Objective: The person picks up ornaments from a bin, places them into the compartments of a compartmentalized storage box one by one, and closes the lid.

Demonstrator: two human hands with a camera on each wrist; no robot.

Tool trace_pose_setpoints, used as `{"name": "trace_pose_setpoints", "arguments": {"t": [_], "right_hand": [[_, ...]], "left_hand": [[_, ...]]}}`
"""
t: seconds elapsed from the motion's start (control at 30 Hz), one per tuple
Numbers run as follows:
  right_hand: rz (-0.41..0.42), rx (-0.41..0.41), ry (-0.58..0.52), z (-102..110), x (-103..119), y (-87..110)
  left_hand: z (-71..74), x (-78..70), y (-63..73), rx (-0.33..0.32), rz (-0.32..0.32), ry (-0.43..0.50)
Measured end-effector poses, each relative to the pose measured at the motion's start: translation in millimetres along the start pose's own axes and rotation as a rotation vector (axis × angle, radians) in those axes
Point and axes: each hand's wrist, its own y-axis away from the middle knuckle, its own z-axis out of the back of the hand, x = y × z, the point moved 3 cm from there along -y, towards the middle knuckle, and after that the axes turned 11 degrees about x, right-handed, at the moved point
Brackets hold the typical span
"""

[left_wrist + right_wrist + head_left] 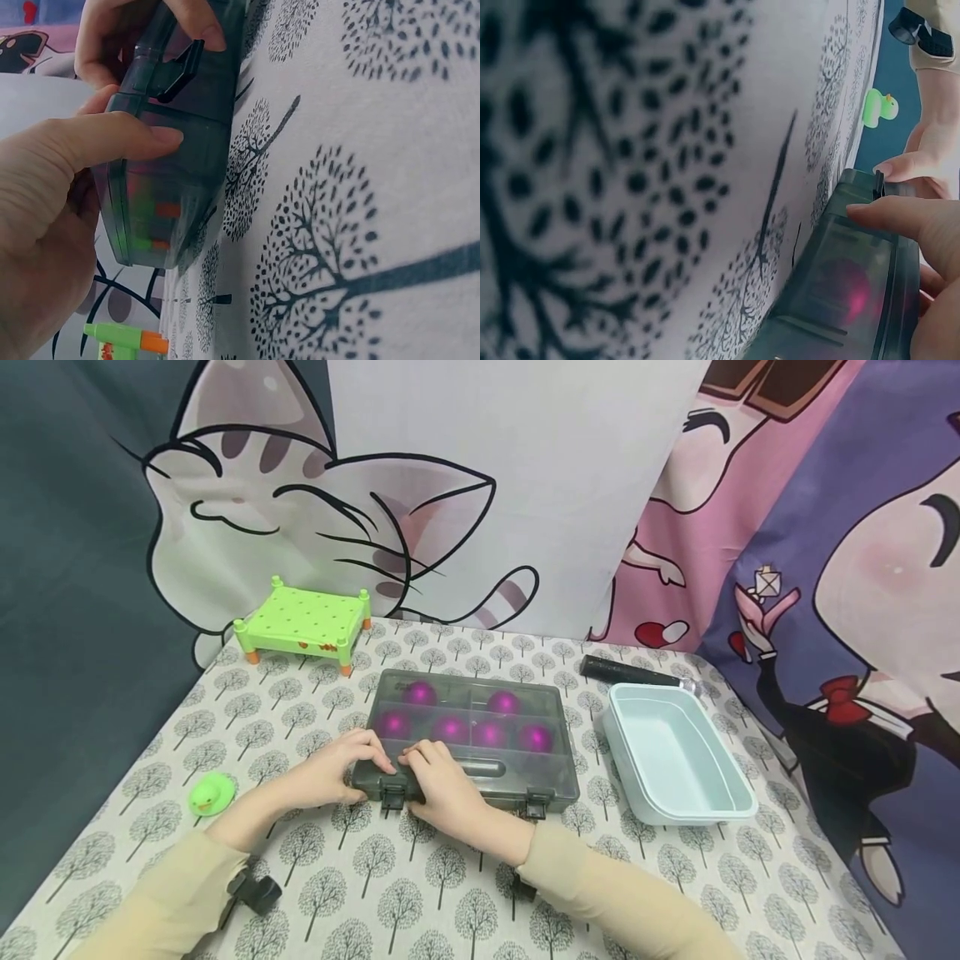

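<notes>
A translucent dark grey compartment box (536,772) lies on the table with its lid down. Several shiny purple balls (452,730) show through the lid in its compartments. My left hand (330,770) grips the front left corner, its thumb (150,141) against the front side and fingers over the lid. Just right of it, my right hand (447,789) holds the front edge, fingers on top and thumb on the front face. Between the two thumbs the left latch (180,71) juts outward from the box. The right latch (536,805) is untouched.
A pale blue basin (678,760) stands right of the box, with a black-handled object (626,672) behind it. A green toy duck (211,794) sits at the left. Farther back left is a small green toy bed (303,617) with orange feet. Printed curtains hang behind the table.
</notes>
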Motion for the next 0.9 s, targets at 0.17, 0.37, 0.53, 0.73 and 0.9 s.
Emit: {"name": "trace_pose_setpoints", "arguments": {"t": [0.17, 0.37, 0.53, 0.73, 0.9], "right_hand": [[-0.009, -0.009, 0.029, 0.1, 1.5, -0.7], [-0.017, -0.024, 0.089, 0.5, 5.3, -1.2], [-0.01, -0.019, 0.101, -0.2, 4.2, -0.9], [0.022, 0.0, 0.085, 2.4, 1.9, -0.5], [0.032, 0.007, 0.031, 3.7, -0.4, -0.9]], "left_hand": [[0.1, -0.3, -0.5, -0.007, -0.001, -0.005], [-0.3, -0.2, -1.7, -0.003, 0.006, 0.013], [-1.4, 0.0, -3.1, -0.008, 0.01, 0.016], [-2.7, 0.8, -4.0, -0.01, 0.016, 0.024], [-3.2, 1.7, -4.4, -0.038, -0.007, 0.033]]}}
